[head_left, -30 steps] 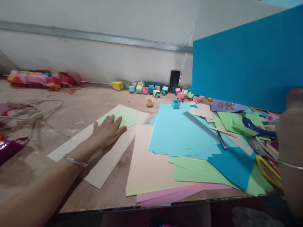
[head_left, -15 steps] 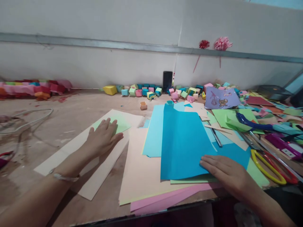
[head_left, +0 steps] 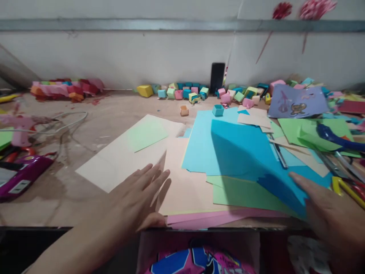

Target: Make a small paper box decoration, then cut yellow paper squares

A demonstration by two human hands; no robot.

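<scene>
My left hand [head_left: 138,196] hovers flat with fingers stretched out over the near edge of a cream sheet [head_left: 122,156], holding nothing. My right hand [head_left: 327,205] reaches onto a dark blue paper sheet [head_left: 242,146] and lifts its near right corner; its fingers lie on and under that corner. The blue sheet rests on a stack of light blue [head_left: 199,140], green [head_left: 239,194], peach [head_left: 185,186] and pink sheets [head_left: 205,219]. A small green sheet [head_left: 145,135] lies on the cream one.
Small folded paper boxes [head_left: 196,93] line the back wall beside a black phone [head_left: 217,77]. Scissors [head_left: 346,186], a blue tool [head_left: 336,139] and a purple drawing [head_left: 296,102] lie at right. A purple device [head_left: 23,175] and a white cable [head_left: 57,123] lie at left.
My left hand has pulled back from the green sheet toward the table's front edge. My right hand laid the blue sheet on the stack, then slid right and lifted its corner.
</scene>
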